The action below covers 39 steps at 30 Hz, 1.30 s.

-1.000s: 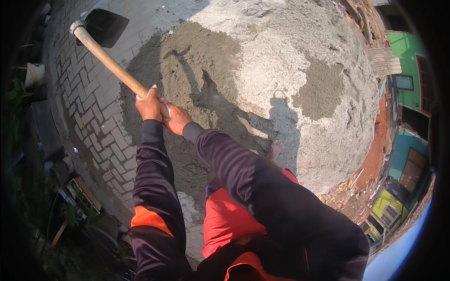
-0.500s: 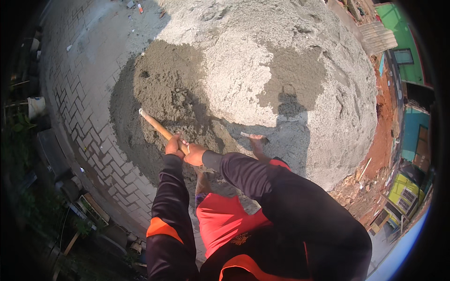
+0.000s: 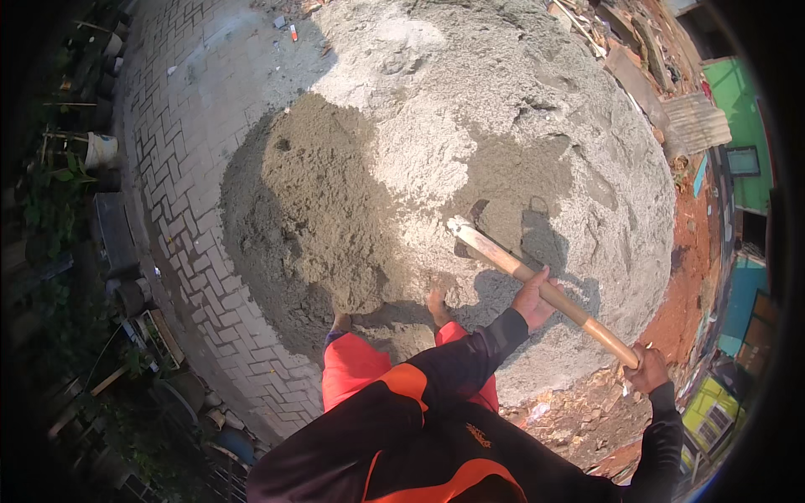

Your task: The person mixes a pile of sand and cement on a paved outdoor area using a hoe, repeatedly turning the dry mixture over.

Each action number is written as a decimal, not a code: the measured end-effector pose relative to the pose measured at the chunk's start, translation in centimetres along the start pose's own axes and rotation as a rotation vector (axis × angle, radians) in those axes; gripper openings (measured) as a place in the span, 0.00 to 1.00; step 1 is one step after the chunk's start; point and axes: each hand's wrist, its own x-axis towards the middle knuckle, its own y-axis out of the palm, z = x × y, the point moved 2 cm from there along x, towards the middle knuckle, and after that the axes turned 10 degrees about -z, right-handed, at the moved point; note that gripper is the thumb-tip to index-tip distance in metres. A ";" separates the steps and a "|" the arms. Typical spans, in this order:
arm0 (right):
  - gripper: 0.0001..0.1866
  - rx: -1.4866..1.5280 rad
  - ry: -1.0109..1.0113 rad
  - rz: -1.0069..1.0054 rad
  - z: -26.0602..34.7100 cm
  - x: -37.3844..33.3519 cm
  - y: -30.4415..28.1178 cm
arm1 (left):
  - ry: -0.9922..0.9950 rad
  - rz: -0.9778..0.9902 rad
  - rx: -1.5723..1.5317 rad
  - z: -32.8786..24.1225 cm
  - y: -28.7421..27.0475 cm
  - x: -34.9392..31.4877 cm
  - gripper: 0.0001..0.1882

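A hoe (image 3: 501, 258) with a long wooden handle slants across the right half of the head view. My left hand (image 3: 532, 302) is closed round the middle of its handle. At the handle's near right end, my right hand (image 3: 646, 369) is wrapped round the wood. The hoe's whitish far end lies over a damp dark patch (image 3: 511, 180) in the pale sand heap (image 3: 625, 226); a dark blade shows only in part there. To the left rises a mound of wet grey mix (image 3: 323, 168). My bare feet stand at its near edge.
Paving blocks (image 3: 189, 218) border the mound on the left, with pots and plants beyond. Red soil and rubble (image 3: 579, 419) lie at the near right. A corrugated sheet (image 3: 698, 124) and planks sit at the far right, before coloured houses.
Both hands have swung the hoe from the grey mound on the left to the dark patch on the right. My hands, close together before, are now spread apart along the handle.
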 end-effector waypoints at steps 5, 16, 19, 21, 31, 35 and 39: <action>0.12 0.126 0.280 -0.059 -3.4 -3.9 13.5 | 0.101 -0.009 0.185 -1.0 -3.1 -4.9 0.09; 0.21 0.806 -0.576 0.170 63.7 13.3 27.7 | 1.778 -0.240 0.587 -45.2 1.0 -50.2 0.16; 0.20 0.803 -0.805 0.030 80.7 18.0 27.0 | 2.025 -0.535 0.599 -54.8 -0.1 -55.6 0.19; 0.22 0.794 -0.811 0.074 88.7 22.3 30.1 | 1.958 -0.661 0.624 -61.2 -4.8 -53.9 0.19; 0.23 0.387 -0.438 0.508 72.8 17.0 57.1 | 0.809 -1.202 0.821 -56.6 -37.6 -31.0 0.37; 0.26 0.335 -0.372 0.629 68.3 20.8 51.7 | 0.899 -1.081 0.636 -51.8 -32.5 -27.5 0.27; 0.29 0.279 -0.489 0.502 63.7 20.2 44.0 | 0.858 -0.792 0.244 -51.3 -27.1 -27.2 0.21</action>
